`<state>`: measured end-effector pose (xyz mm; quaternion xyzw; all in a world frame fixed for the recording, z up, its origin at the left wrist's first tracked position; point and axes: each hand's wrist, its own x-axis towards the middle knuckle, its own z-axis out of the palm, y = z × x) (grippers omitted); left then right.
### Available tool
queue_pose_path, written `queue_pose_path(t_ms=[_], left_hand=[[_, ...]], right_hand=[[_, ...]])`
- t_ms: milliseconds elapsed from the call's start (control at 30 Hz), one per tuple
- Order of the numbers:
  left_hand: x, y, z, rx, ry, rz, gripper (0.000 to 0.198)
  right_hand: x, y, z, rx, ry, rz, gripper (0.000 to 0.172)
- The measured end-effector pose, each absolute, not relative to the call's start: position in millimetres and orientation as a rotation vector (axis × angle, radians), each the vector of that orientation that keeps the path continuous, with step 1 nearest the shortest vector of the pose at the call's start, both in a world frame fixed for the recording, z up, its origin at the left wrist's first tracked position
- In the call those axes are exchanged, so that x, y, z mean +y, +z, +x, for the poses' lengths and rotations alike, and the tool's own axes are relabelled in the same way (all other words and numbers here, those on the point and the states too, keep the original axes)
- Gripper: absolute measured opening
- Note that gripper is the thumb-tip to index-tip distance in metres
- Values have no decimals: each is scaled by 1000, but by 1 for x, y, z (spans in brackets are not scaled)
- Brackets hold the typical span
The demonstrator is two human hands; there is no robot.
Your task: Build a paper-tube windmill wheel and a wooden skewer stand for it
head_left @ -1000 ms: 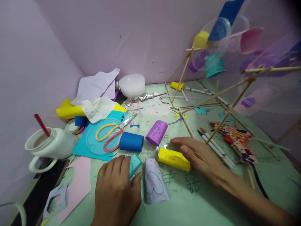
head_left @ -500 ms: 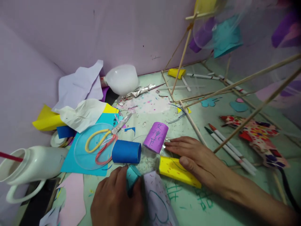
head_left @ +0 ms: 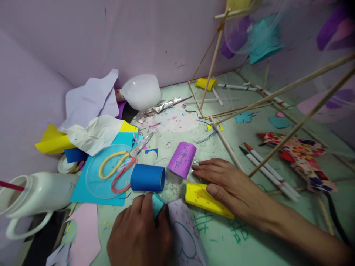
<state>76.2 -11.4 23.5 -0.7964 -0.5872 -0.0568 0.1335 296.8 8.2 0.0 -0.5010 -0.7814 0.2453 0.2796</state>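
Note:
My left hand point(head_left: 140, 232) is closed round a small teal paper tube point(head_left: 158, 204), whose end pokes out by the thumb. Flat on the table lies my right hand point(head_left: 227, 183), fingers stretched out. Its thumb rests over a yellow paper tube point(head_left: 205, 197), and the fingertips are close to a purple paper tube point(head_left: 182, 160) with writing on it. A blue paper tube point(head_left: 148, 178) is just beyond my left hand. Between the hands, a pale lilac paper piece point(head_left: 186, 234) bears a drawn heart.
Scissors point(head_left: 133, 155) lie on a clear disc and a teal sheet point(head_left: 80, 188). A white jug point(head_left: 47, 192) stands at the left; a white bottle point(head_left: 142, 91) lies behind. A wooden stick frame point(head_left: 224, 142) rises at the right, near felt pens point(head_left: 269, 173).
My left hand has turned slightly around the teal tube, so less of it shows. The whole view has shifted a little; the right hand stays flat.

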Motion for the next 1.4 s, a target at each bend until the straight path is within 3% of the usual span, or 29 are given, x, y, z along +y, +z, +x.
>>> queue_pose_path(t_ms=[200,400,633,767,933,1133,1400], left_hand=[[-4,15,58,-1412,-304,-2494,24],[-19,28,42,-1451,-477,-2384,41],[-59,21,64,-1377,-716,-2554,27],[-68,13,73,-1465,-807,-2489,31],[-74,4,82,-1547,-705,-2505,43],[-76,-2,91,-1609,-736,-2515,38],[-74,-8,93,-1673,-815,-2528,39]], right_hand=[[8,0,297,-2105,656,-1339,51],[8,1,299,-2059,699,-1317,50],[-6,15,309,-1902,644,-1340,47],[-15,21,303,-1960,573,-1281,33],[-18,21,277,-2187,321,-1401,43],[-19,13,261,-2200,149,-1647,34],[-26,14,247,-2151,80,-1783,34]])
